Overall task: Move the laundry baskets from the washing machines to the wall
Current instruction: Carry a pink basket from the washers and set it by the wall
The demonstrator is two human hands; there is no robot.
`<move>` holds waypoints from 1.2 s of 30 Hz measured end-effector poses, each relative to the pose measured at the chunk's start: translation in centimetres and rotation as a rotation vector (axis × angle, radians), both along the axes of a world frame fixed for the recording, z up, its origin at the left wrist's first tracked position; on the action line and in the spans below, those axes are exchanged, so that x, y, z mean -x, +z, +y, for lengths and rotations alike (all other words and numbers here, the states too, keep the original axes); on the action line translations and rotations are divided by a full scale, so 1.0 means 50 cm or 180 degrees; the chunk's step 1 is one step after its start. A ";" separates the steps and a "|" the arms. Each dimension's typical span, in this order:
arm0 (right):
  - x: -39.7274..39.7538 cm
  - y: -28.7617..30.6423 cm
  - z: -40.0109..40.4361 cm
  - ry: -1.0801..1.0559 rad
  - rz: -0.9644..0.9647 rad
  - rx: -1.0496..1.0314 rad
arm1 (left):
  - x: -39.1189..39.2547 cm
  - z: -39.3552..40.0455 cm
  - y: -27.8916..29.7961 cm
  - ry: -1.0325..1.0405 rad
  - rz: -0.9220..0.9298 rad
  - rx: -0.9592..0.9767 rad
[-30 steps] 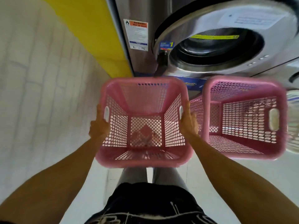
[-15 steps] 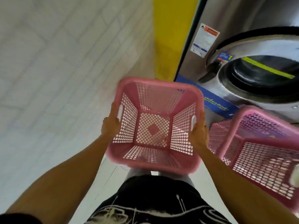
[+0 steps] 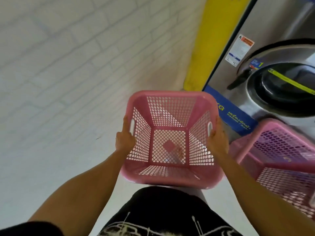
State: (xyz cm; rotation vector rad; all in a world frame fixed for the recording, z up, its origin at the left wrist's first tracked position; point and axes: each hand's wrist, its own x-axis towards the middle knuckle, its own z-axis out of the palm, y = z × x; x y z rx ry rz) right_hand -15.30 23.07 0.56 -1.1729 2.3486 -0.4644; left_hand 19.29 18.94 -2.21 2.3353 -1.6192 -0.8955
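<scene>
Between both hands, at the centre of the view, an empty pink laundry basket (image 3: 170,138) is held by its two side handles, its open top toward the camera and its lattice bottom showing pale floor through it. At 9 o'clock of the basket the left hand (image 3: 125,139) grips the rim beside the left handle slot, its fingers (image 3: 125,123) lying along the outside wall. At 3 o'clock the right hand (image 3: 217,142) clasps the opposite rim by the right slot in the same way.

Toward 4 o'clock a second pink basket (image 3: 279,160) stands just beside the first, partly cut by the frame edge, in front of the washing machine (image 3: 279,79). That steel machine fills the 2 o'clock corner, its round door ringed in black, a blue strip (image 3: 233,114) along its foot and a white label (image 3: 238,50) on its face. A yellow post (image 3: 209,43) rises at 1 o'clock. White brick wall (image 3: 76,57) spreads from 9 to 12 o'clock.
</scene>
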 end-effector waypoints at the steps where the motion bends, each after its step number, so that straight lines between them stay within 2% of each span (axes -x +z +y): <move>1: -0.010 0.012 0.013 0.0027 -0.0018 -0.0013 | -0.009 0.027 0.004 0.0148 -0.0001 0.0044; 6: -0.058 0.049 0.087 0.0365 0.0082 -0.0047 | -0.048 0.149 0.008 0.0647 -0.0062 -0.0001; 12: -0.103 0.067 0.151 0.0978 0.0413 -0.0378 | -0.110 0.293 0.015 0.1069 -0.0024 -0.0176; 17: -0.140 0.070 0.196 0.1576 0.0499 -0.0435 | -0.114 0.417 0.081 0.1416 0.0112 -0.0260; 26: -0.248 0.093 0.296 0.2513 0.0390 -0.0120 | -0.151 0.684 0.165 0.2255 0.0060 -0.0171; 30: -0.330 0.075 0.335 0.3177 0.0401 -0.0049 | -0.185 0.814 0.202 0.2771 0.0056 -0.0141; 36: -0.521 0.080 0.419 0.3743 0.0477 0.0220 | -0.279 1.009 0.233 0.3337 0.0207 0.0138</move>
